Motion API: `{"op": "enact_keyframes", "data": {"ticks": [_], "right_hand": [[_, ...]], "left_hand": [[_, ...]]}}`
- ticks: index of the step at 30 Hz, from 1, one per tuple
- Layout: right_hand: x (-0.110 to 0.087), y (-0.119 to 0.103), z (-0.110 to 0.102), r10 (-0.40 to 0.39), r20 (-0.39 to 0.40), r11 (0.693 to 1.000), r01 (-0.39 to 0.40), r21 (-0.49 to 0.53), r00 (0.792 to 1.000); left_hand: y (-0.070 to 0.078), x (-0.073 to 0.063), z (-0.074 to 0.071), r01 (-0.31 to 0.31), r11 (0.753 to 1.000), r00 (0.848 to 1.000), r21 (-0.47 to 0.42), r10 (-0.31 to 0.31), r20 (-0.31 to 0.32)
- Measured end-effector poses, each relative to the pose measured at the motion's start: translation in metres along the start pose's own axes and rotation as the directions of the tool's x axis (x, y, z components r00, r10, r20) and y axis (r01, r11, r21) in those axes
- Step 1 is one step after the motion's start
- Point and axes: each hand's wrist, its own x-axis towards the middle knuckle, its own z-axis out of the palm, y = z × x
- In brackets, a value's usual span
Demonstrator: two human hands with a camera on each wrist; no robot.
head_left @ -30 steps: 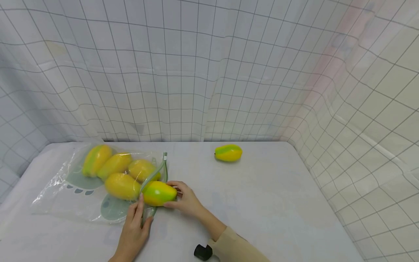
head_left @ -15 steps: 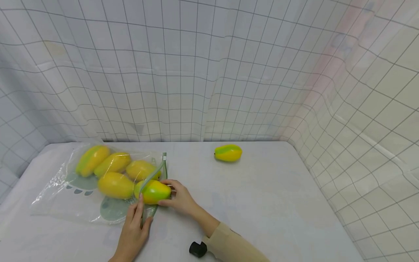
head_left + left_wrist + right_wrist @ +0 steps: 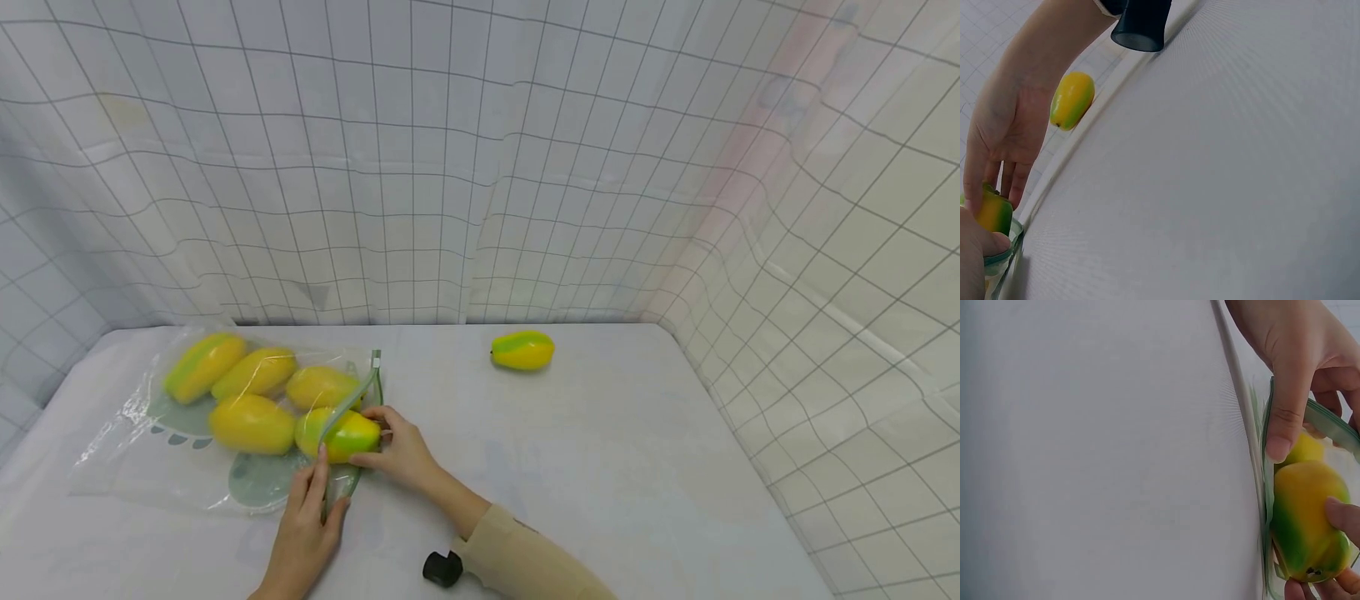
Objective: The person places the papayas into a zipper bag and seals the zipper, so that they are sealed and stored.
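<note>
A clear zip bag (image 3: pixel 150 473) with green prints and a green zip edge lies flat on the left, its mouth facing right. My left hand (image 3: pixel 302 529) pinches the near side of that mouth; in the right wrist view its thumb (image 3: pixel 1285 425) presses the green edge. Fingers and thumb of my right hand (image 3: pixel 405 454) grip the outer end of a yellow-green papaya (image 3: pixel 356 437), whose other end is inside the bag. Several more papayas (image 3: pixel 253 425) lie within, seen through the plastic. The left wrist view shows the held papaya (image 3: pixel 999 215) between both hands.
One loose papaya (image 3: pixel 522 350) rests near the back edge of the white-covered table (image 3: pixel 622 467). Grid-patterned curtains (image 3: pixel 420 167) hang behind and at both sides. A black device (image 3: pixel 442 569) sits at the right sleeve (image 3: pixel 517 554).
My right hand has moved left, pushing the gripped papaya deeper into the bag. The papayas inside have shifted left and spread apart. The left hand stays at the bag's mouth.
</note>
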Motion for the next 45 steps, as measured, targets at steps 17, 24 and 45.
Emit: {"op": "enact_keyframes", "data": {"ticks": [17, 24, 45], "right_hand": [[0.010, -0.004, 0.013, -0.007, -0.057, 1.000, 0.007, -0.011, 0.998], [0.013, -0.002, 0.017, 0.010, -0.065, 0.999, -0.007, 0.038, 0.998], [0.020, -0.003, 0.028, 0.095, -0.050, 0.982, -0.085, 0.170, 0.994]], "left_hand": [[-0.001, 0.000, 0.002, -0.008, 1.000, 1.000, -0.009, 0.008, -0.021], [-0.001, 0.000, 0.001, 0.001, 1.000, 1.000, -0.009, -0.001, -0.016], [-0.002, 0.000, 0.001, -0.006, 1.000, 1.000, -0.021, 0.006, -0.031]]}}
